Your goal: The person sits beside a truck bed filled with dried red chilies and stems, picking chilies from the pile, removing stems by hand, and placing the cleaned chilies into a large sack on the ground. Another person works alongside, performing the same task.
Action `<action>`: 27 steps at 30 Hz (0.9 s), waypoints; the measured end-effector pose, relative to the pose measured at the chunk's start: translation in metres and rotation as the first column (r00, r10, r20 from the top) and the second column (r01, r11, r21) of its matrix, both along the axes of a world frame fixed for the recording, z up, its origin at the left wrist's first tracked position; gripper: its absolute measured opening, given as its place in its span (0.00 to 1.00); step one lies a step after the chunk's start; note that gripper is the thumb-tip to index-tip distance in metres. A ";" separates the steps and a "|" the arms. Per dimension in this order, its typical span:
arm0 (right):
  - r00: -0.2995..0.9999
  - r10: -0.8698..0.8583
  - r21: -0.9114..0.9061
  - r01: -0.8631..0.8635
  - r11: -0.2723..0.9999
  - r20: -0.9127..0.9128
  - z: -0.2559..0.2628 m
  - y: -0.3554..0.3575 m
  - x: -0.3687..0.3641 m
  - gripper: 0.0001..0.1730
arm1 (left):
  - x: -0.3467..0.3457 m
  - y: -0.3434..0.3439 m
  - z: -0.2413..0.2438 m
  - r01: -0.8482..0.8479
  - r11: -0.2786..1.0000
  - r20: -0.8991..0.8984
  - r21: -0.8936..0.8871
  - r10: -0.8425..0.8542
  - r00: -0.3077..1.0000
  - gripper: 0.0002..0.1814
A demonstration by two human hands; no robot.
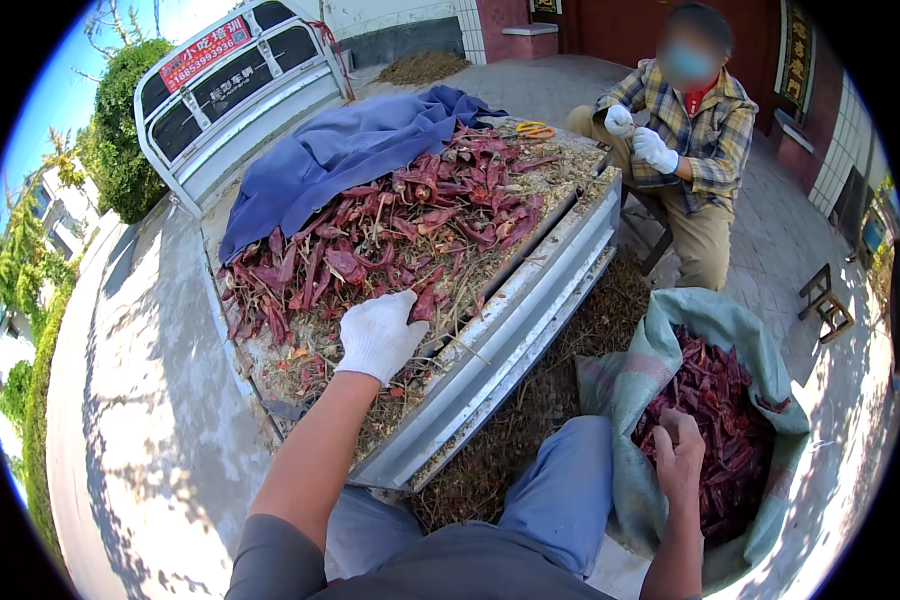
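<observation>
My left hand (381, 337), in a white knit glove, rests over the truck bed at the near edge of a heap of dried red chili peppers (345, 262). Its thumb and fingers are by a red pepper (424, 304); whether they grip it I cannot tell. My bare right hand (677, 450) is above the open mouth of a green woven sack (637, 382), which holds many dried red peppers (727, 427). Its fingers are bent and apart, with nothing visible between them. A blue cloth (345, 157) covers the far part of the heap.
A seated person (690, 135) in a plaid shirt and white gloves works at the bed's far corner. Yellow-handled scissors (535, 130) lie on the bed. The lowered metal tailgate (495, 352) borders my side, with plant debris (525, 420) below. A small wooden stool (826, 304) stands right.
</observation>
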State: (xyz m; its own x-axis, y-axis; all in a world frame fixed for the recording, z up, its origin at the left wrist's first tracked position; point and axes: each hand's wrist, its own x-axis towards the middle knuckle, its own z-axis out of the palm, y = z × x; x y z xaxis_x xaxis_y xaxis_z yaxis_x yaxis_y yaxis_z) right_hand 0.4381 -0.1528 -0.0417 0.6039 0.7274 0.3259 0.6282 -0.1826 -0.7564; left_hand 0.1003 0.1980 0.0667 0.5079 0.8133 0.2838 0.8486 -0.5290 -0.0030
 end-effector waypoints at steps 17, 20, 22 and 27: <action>0.720 0.656 0.029 -0.678 0.734 0.228 0.041 0.141 -0.161 0.22 | -0.022 -0.110 0.015 0.391 0.840 0.182 -0.377 -0.347 0.920 0.11; 0.724 0.675 -0.042 -0.685 0.727 -0.141 -0.002 0.137 -0.157 0.14 | -0.015 -0.084 0.028 0.294 0.849 0.240 -0.439 -0.204 0.949 0.15; 0.677 0.593 -0.020 -0.667 0.745 -0.436 -0.028 0.128 -0.149 0.10 | -0.010 -0.048 0.020 0.191 0.936 0.177 -0.296 -0.143 0.974 0.15; 0.358 0.338 0.066 -0.595 0.801 -0.871 -0.096 0.100 -0.139 0.09 | 0.014 0.013 0.005 0.225 0.974 0.010 0.038 -0.225 0.974 0.21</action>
State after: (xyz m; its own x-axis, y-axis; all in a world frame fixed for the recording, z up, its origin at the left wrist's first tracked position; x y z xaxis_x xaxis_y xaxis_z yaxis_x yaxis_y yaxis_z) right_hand 0.2995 -0.0533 -0.1374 0.0181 0.9477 -0.3186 -0.2109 -0.3079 -0.9278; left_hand 0.1146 0.2106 0.0721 0.6723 0.6675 0.3200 0.7079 -0.7061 -0.0146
